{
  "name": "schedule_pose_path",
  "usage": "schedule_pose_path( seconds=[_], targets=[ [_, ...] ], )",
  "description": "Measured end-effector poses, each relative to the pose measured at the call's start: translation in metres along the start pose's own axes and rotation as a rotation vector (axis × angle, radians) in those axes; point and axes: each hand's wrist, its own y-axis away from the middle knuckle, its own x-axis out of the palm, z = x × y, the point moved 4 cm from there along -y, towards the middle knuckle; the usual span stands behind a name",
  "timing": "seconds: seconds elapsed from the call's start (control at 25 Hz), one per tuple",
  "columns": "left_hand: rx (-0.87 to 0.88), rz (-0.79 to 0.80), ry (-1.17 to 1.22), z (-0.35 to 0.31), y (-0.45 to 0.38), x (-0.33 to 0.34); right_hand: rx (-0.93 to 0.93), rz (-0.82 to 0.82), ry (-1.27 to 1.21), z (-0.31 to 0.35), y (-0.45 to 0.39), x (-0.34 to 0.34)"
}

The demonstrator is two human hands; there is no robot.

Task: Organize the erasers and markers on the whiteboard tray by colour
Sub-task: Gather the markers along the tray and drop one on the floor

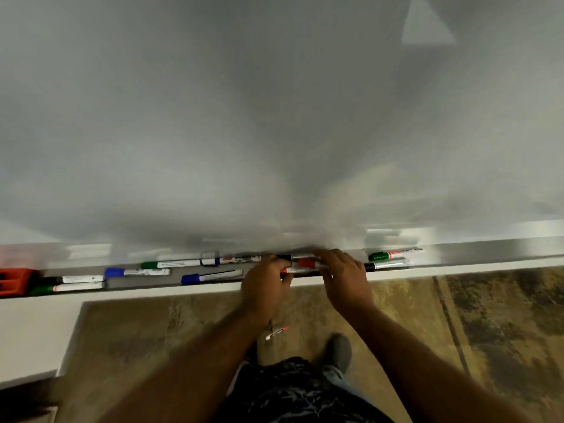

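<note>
Both hands, left hand (pixel 265 282) and right hand (pixel 343 274), close on red markers (pixel 300 267) in the tray (pixel 457 254).

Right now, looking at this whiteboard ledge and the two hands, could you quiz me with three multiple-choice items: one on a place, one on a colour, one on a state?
1. Where does the orange block eraser sit on the grey whiteboard tray?
A. far left end
B. far right end
C. middle

2. What colour is the cap of the marker farthest right at the back of the tray?
A. blue
B. green
C. yellow

3. What are the left hand and right hand doing?
A. resting on the floor
B. both on red-capped markers at the tray
C. writing on the board

Answers:
1. A, the eraser is at the tray's left edge.
2. B, its cap is plainly green.
3. B, both hands' fingers close around the red markers mid-tray.
</note>
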Motion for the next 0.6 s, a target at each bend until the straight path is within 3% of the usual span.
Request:
schedule_pose_path(
  seconds=[0.4, 0.6],
  targets=[
    [-0.202, -0.053, 0.095, 0.015, 0.049, -0.01, -0.289, -0.003, -0.029, -0.005, -0.012, 0.005],
    [-0.304, -0.086, 0.125, 0.016, 0.095, -0.02, -0.329, 0.025, -0.03, 0.009, -0.019, 0.009]
  ],
)
